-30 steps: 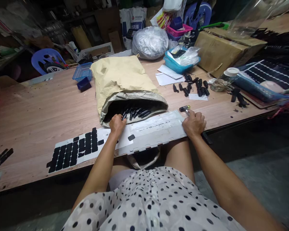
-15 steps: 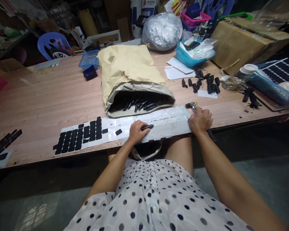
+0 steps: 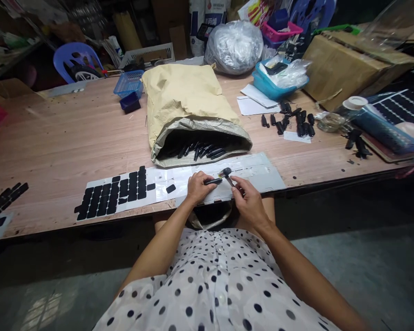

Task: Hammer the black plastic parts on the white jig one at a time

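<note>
My left hand [image 3: 197, 187] is closed on a slim black plastic part [image 3: 213, 181], held flat over a long white backing sheet [image 3: 262, 170] at the table's near edge. Right beside it, my right hand [image 3: 248, 200] grips a small screwdriver [image 3: 227, 174] whose dark head sits close to the part's end. Just behind, a tan paper sack [image 3: 188, 103] lies on its side, its open mouth showing several more black parts [image 3: 200, 150].
Black adhesive pads [image 3: 112, 196] cover the sheet's left end. More black parts [image 3: 291, 120] lie at the right near white papers [image 3: 251, 105], a blue tray [image 3: 274, 87] and a cardboard box [image 3: 352, 64]. A small blue basket [image 3: 128, 85] stands behind the sack.
My left hand drew a black part out of the sack and brought it to the sheet. My right hand left the sheet's right end, carrying the screwdriver over to the part.
</note>
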{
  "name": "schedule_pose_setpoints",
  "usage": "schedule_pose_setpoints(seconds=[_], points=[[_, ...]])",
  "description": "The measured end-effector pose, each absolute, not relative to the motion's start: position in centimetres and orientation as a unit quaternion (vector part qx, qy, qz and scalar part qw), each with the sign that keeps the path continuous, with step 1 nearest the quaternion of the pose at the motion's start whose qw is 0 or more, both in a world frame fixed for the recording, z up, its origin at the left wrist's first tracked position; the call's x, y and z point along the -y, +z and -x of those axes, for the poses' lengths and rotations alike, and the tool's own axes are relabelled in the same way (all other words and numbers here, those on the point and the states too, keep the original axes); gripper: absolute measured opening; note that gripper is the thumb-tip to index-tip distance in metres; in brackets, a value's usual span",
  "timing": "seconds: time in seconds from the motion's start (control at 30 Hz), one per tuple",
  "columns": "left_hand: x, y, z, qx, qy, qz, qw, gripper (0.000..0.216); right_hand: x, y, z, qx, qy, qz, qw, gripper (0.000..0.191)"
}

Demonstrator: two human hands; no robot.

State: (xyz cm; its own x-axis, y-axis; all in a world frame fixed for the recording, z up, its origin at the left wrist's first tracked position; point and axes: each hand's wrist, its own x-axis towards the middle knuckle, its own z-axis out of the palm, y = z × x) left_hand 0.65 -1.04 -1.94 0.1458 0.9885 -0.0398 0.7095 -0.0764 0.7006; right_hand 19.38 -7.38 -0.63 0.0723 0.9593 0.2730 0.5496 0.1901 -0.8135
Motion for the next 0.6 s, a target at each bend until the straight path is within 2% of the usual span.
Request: schedule_pose_setpoints(seconds=[0.3,0.6], points=[[1.2,-1.7,-1.2,-0.630,0.234,-0.681,0.289,0.009,8.2,-1.9,-17.5,0.703,0.145,0.598,0.357,0.040],[1.0,-1.9,-0.9,-0.615,0.250,-0.682,0.306,0.013,8.0,-0.5,-18.2,0.667,0.144,0.614,0.397,0.039]])
